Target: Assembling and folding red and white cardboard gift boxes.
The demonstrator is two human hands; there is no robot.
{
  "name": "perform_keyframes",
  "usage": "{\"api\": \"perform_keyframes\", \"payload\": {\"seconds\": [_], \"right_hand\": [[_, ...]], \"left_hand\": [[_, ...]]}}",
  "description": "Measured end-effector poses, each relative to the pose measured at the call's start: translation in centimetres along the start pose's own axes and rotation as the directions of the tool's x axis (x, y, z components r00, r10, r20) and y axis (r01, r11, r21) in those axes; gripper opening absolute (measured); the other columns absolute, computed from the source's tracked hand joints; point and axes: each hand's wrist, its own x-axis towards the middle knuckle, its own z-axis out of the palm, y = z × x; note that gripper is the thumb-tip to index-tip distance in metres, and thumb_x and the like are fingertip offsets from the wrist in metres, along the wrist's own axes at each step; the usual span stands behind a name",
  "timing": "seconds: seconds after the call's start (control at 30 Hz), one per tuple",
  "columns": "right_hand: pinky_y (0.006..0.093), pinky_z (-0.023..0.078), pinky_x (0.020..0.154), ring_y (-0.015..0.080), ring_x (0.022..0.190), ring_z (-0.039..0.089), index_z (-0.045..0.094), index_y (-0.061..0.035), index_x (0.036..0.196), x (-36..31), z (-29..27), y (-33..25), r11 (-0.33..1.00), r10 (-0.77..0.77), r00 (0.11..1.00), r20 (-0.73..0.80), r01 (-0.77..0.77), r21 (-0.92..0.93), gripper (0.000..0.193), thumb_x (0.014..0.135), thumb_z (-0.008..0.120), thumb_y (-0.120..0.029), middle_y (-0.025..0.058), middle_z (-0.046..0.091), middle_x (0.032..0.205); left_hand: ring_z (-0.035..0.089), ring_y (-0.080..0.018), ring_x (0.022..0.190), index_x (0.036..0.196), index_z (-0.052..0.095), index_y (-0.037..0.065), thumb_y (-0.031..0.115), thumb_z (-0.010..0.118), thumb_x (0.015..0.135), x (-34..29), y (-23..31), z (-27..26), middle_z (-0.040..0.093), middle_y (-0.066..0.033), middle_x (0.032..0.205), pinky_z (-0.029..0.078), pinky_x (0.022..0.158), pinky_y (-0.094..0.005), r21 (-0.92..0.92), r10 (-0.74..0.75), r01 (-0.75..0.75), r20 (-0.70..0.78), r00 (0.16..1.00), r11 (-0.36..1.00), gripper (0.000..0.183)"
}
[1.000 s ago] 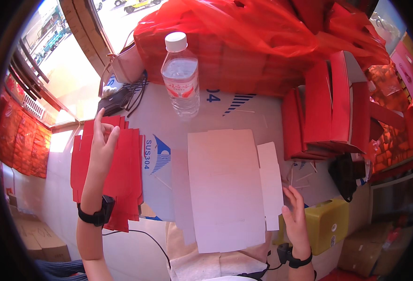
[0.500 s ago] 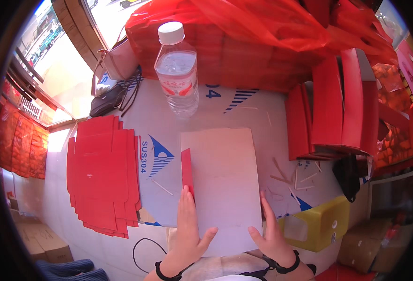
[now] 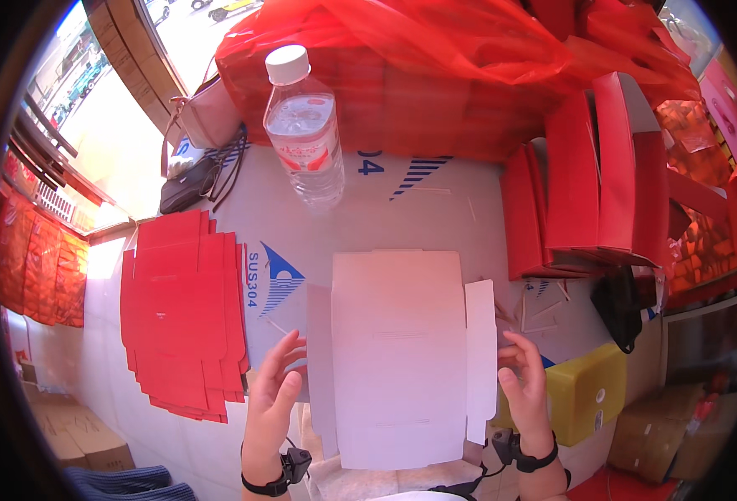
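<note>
In front of me lies a cardboard box blank [image 3: 397,334], its pale inner side up. A side flap spreads out along each long edge, and the near end reaches over the table's front edge. My left hand [image 3: 272,392] is just outside the left flap, fingers apart and slightly bent, holding nothing. Beside the right flap [image 3: 480,359], my right hand [image 3: 525,384] has loosely curled fingers, apart, with nothing seen in them. A stack of flat red box blanks [image 3: 180,313] lies to the left.
A water bottle [image 3: 304,134] stands at the back, before a large red plastic bag [image 3: 410,92]. Folded red boxes [image 3: 606,175] stand at the right. Thin strips [image 3: 544,311] lie near a yellow stool [image 3: 585,388]. A handbag [image 3: 211,113] sits at the back left.
Both hands have let go of the box blank's sides and moved outward. The side flaps, upright before, now spread outward. The view has shifted slightly.
</note>
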Motion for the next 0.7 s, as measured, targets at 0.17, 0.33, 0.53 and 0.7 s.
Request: {"api": "perform_keyframes", "payload": {"seconds": [0.17, 0.33, 0.53, 0.7], "right_hand": [[0.0242, 0.044, 0.067, 0.0107, 0.070, 0.052, 0.044, -0.0036, 0.137, 4.3, 0.4, -3.0, 0.940, 0.172, 0.963, 0.207, -0.098, -0.327, 0.053, 0.088, 0.062, -0.008, 0.0031, 0.055, 0.075], [0.0250, 0.041, 0.058, 0.0102, 0.060, 0.047, 0.058, -0.0082, 0.126, 4.0, 1.7, -2.7, 0.935, 0.026, 0.975, 0.223, 0.055, -0.351, 0.040, 0.087, 0.057, -0.001, 0.0055, 0.052, 0.071], [0.0237, 0.037, 0.057, 0.0097, 0.065, 0.048, 0.068, -0.0032, 0.095, 1.5, 2.4, -2.0, 0.958, 0.022, 0.962, 0.274, 0.057, -0.280, 0.024, 0.083, 0.050, 0.006, 0.0046, 0.057, 0.073], [0.0238, 0.037, 0.057, 0.0097, 0.065, 0.048, 0.068, -0.0019, 0.091, 0.8, 2.5, -2.1, 0.951, 0.022, 0.966, 0.256, 0.059, -0.303, 0.017, 0.085, 0.053, 0.003, 0.0033, 0.058, 0.074]], "left_hand": [[0.051, -0.0284, 0.121, 0.141, 0.039, -0.001, 0.012, 0.056, 0.092, 2.1, -0.1, 1.2, 0.050, -0.0200, 0.134, 0.041, 0.101, -0.0380, 0.360, 0.188, -0.170, -0.016, 0.982, 0.917, 0.054], [0.056, -0.0305, 0.115, 0.135, 0.046, 0.000, -0.007, 0.052, 0.081, 2.2, -0.6, 2.9, 0.057, -0.0204, 0.126, 0.044, 0.095, -0.0346, 0.537, 0.357, -0.352, 0.099, 0.929, 0.766, 0.055], [0.062, -0.0240, 0.091, 0.107, 0.063, 0.001, -0.007, 0.052, 0.080, 0.3, -1.9, 3.0, 0.065, -0.0117, 0.105, 0.047, 0.081, -0.0266, 0.313, 0.176, -0.188, 0.067, 0.982, 0.931, 0.030], [0.063, -0.0241, 0.089, 0.099, 0.064, 0.002, 0.002, 0.059, 0.083, 0.3, -2.1, 2.8, 0.066, -0.0091, 0.102, 0.047, 0.084, -0.0312, 0.181, 0.069, -0.080, 0.061, 0.996, 0.980, 0.016]]}}
